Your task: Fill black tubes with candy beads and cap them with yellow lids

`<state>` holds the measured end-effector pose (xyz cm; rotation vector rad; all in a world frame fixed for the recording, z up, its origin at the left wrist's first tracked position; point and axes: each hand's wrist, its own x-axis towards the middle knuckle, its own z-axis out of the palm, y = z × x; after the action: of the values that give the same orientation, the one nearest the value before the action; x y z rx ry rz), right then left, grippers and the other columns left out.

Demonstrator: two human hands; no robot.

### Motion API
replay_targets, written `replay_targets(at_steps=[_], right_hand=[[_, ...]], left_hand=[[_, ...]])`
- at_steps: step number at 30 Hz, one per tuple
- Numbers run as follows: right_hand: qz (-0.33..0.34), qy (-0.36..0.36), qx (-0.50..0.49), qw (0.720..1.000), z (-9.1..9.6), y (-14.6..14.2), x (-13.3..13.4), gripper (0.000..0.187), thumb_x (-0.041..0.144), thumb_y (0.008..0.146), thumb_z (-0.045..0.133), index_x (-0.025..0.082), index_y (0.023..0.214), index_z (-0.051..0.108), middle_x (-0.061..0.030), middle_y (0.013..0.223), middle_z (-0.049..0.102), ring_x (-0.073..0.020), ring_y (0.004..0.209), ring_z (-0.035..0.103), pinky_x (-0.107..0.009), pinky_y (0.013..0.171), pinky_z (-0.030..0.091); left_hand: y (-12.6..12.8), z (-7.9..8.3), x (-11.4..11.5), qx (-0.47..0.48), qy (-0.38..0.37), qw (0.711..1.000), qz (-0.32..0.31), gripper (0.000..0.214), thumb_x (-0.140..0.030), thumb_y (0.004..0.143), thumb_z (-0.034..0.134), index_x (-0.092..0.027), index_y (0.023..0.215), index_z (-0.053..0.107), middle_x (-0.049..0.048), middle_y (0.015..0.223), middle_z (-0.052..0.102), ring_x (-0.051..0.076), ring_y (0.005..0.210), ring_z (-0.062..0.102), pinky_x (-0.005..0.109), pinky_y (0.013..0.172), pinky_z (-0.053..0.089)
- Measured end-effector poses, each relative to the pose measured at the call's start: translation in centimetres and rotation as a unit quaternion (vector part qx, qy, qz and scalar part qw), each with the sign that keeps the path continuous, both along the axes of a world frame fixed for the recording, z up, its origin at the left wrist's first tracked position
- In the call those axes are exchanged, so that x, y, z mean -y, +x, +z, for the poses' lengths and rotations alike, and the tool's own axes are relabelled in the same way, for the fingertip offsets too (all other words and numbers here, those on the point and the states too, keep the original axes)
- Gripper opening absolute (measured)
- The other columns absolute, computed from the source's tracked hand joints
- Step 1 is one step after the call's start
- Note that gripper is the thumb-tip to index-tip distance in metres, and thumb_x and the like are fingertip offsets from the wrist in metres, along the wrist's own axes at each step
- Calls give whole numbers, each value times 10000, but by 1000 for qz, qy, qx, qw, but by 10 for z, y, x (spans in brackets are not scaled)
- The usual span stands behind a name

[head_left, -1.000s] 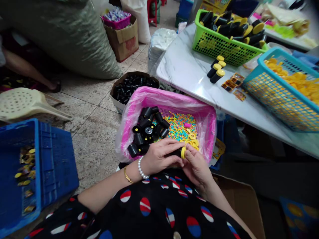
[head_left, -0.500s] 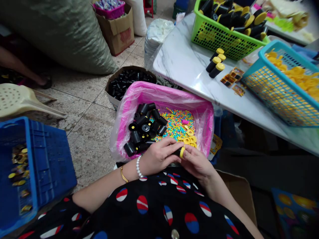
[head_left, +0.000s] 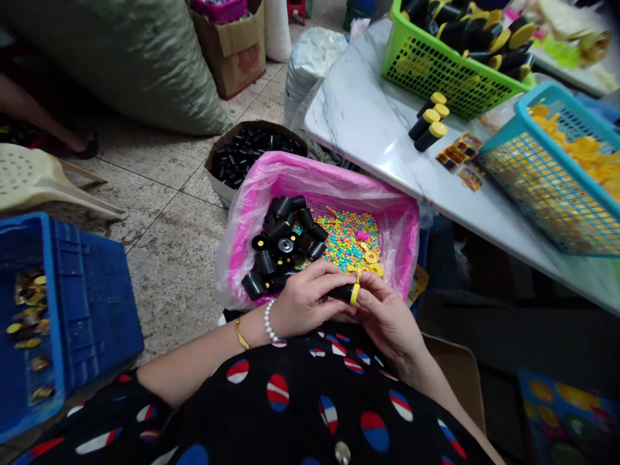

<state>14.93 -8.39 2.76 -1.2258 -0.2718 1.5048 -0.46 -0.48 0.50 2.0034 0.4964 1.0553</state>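
My left hand is wrapped round a small black tube held over my lap. My right hand pinches the yellow cap at the tube's end. Just beyond both hands sits a pink plastic-lined basket holding several black tubes, small coloured candy beads and a few loose yellow caps.
A white marble table at right carries a green basket of capped tubes, three capped tubes, stickers and a teal basket of yellow caps. A cardboard box of black tubes, a blue crate, a white stool and a large sack stand on the floor.
Both hands stay together on the tube and cap, with the fingers shifting slightly. The view has drifted a little.
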Motion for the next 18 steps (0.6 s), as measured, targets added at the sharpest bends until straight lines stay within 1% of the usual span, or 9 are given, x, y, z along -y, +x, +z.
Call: replay_targets(at_steps=[2,5,8,10,12,15,18], right_hand=[[-6,0,2,1000,1,-2,0,299,251,642,842,227,877,658,42,767,618,-70,554,530,-183,523,446],[-2,0,1,1000,2,-4,0,302,273,648,841,218,863,636,46,723,602,-69,547,523,-180,516,440],[-19,-12,40,999,3,-6,3,288,267,659,837,206,828,612,45,699,600,-71,565,528,-182,548,451],[-30,-7,76,997,2,-7,4,271,251,675,830,204,800,595,48,685,598,-71,585,531,-175,569,451],[-33,4,85,996,1,-9,4,255,243,693,818,210,800,589,50,686,599,-74,593,531,-176,575,450],[-22,12,27,999,-3,-11,3,243,264,707,801,227,820,588,47,723,605,-83,584,520,-194,551,441],[-41,24,-15,999,-6,-13,2,245,255,698,797,245,825,588,44,797,615,-97,626,526,-205,545,429]], left_hand=[[-1,-1,1,-3,7,1000,3,329,-252,817,694,-153,1127,645,90,988,645,164,913,647,284,809,570],[-1,-3,2,-9,14,1000,4,336,-275,824,687,-152,1132,635,93,997,644,167,919,644,287,816,567],[0,-5,4,-33,21,999,-6,305,-242,840,662,-152,1130,631,100,1019,644,177,943,641,296,830,563],[0,-7,4,-40,20,999,-15,274,-202,839,652,-140,1106,639,104,1019,646,182,953,640,292,835,561],[1,-7,4,-29,6,999,-17,262,-202,825,670,-131,1076,648,103,1007,650,181,948,642,290,836,560],[1,-7,1,-6,-22,1000,-13,296,-265,789,721,-136,1049,661,95,985,655,174,913,648,296,824,563],[0,-5,-1,-5,-40,999,-18,322,-281,777,732,-153,1067,671,91,989,658,174,913,650,301,820,563]])
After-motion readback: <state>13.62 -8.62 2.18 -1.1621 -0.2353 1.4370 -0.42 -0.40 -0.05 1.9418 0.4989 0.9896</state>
